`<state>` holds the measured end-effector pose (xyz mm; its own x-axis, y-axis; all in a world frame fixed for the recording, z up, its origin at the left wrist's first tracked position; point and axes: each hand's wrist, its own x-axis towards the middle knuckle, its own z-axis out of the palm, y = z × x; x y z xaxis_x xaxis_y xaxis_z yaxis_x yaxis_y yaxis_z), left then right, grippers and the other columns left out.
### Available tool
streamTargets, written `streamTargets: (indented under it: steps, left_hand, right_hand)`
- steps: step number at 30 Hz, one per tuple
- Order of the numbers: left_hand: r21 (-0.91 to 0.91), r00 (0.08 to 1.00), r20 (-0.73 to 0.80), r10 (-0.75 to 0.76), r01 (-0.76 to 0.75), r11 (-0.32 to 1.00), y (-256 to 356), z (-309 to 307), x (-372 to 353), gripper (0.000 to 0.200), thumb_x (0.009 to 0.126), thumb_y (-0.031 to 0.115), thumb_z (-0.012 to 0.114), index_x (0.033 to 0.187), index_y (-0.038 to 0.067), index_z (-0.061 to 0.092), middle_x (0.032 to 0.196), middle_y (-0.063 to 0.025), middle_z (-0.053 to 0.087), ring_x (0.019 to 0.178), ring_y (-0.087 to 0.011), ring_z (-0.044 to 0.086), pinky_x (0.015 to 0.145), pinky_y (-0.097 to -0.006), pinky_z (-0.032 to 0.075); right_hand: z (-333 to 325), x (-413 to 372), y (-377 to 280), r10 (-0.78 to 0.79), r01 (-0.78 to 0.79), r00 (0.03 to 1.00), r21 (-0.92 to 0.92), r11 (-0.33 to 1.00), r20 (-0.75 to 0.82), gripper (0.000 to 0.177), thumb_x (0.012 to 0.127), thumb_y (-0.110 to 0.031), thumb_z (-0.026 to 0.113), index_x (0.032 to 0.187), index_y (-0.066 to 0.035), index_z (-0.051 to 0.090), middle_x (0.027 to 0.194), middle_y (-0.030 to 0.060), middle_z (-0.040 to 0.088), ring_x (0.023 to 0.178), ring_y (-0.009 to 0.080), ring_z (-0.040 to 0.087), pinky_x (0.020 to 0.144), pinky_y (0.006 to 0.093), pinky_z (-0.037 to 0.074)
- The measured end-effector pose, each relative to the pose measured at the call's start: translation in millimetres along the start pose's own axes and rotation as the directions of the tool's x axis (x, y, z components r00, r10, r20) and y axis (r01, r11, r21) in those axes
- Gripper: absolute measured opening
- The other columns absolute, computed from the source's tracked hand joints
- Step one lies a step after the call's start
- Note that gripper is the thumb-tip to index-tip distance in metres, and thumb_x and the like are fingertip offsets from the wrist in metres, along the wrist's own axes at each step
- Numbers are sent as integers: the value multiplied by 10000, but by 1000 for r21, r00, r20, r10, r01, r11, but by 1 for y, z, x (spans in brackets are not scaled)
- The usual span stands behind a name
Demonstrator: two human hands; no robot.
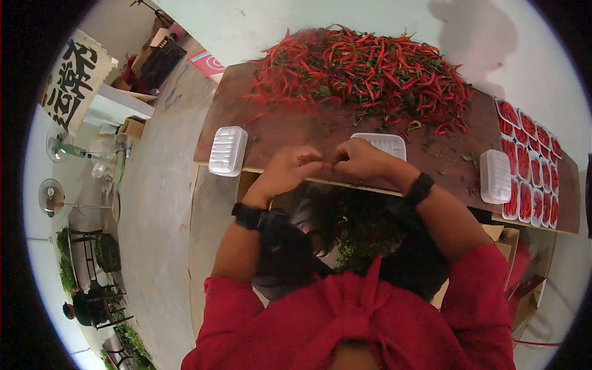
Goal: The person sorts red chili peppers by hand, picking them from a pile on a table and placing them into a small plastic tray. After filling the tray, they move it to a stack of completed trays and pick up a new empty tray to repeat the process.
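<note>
Over the near edge of the brown table, my left hand (288,171) and my right hand (362,161) meet with bent fingers. A small piece of a red chili pepper (328,166) shows between their fingertips, and both hands pinch it; its ends are hidden by the fingers. Just behind my right hand lies a white plastic tray (391,145), partly covered by that hand. A big heap of red chilies (376,77) with green stems spreads across the back of the table.
Stacked white trays stand at the left (227,151) and right (496,176) of the brown table (277,132). Rows of chili-filled trays (522,166) cover its right end. Below its edge hang dark greens and stems (351,234). Fans (52,196) stand far left.
</note>
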<state>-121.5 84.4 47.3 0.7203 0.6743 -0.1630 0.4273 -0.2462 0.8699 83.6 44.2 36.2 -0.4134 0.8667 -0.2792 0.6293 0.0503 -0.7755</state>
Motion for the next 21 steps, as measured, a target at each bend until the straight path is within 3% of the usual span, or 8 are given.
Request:
streamTargets:
  steps: [2,3,8,10,13,17,19,21]
  left_hand:
    - [60,1000,10,-24,24,998,6,-4,-5,229,790,150,596,959,-4,611,873,-118,624,805,-189,594,706,-322,458]
    - [207,998,-46,-31,40,978,11,-7,-8,218,779,168,606,914,-1,623,836,-130,625,783,-214,598,687,-335,455]
    - [547,994,-72,-80,107,830,-43,-53,-34,225,725,226,635,817,21,646,805,-173,624,789,-299,604,676,-388,462]
    - [697,853,-335,-399,509,504,-50,-63,-47,232,683,253,653,771,38,653,810,-183,626,806,-340,599,688,-435,466]
    - [712,807,-477,-348,587,385,-40,-60,-58,241,667,265,654,775,50,656,813,-191,623,803,-348,601,693,-450,469]
    - [714,829,-460,-316,558,423,-57,-58,-37,244,687,286,628,775,60,661,796,-182,625,784,-352,598,689,-451,470]
    - [691,915,-392,-93,360,627,-53,-47,-17,249,717,303,592,815,86,665,805,-161,631,782,-350,598,684,-446,473]
    - [695,936,-351,-9,267,668,-47,-34,8,246,728,300,576,837,98,663,813,-156,632,776,-351,597,682,-446,473]
  right_hand:
    - [7,1,-6,-54,62,996,114,992,-72,262,680,-156,528,856,11,625,703,126,617,657,183,587,608,324,447]
    - [5,-2,-8,-58,66,996,115,991,-67,262,680,-156,528,856,11,625,703,126,617,657,183,587,608,324,447]
    - [-6,-17,-17,-95,94,995,-10,995,-40,256,652,-174,520,828,-26,632,736,149,625,701,270,602,639,364,452]
    - [7,-6,13,-32,29,999,-104,994,-21,249,650,-176,522,818,-30,633,737,152,624,713,282,600,649,372,453]
    - [12,-3,31,19,-23,1000,-203,979,-23,238,651,-179,525,804,-32,634,742,158,624,738,303,598,667,390,453]
    - [25,1,50,-52,36,998,-323,946,-41,243,671,-191,532,802,-17,639,762,178,623,753,337,596,679,417,452]
    - [28,-3,49,-34,30,999,-328,944,-7,247,680,-200,535,799,-10,639,763,190,619,751,348,594,680,422,452]
    - [28,-9,44,-23,34,999,-334,942,36,252,689,-208,537,795,-4,639,764,201,615,749,359,592,681,428,452]
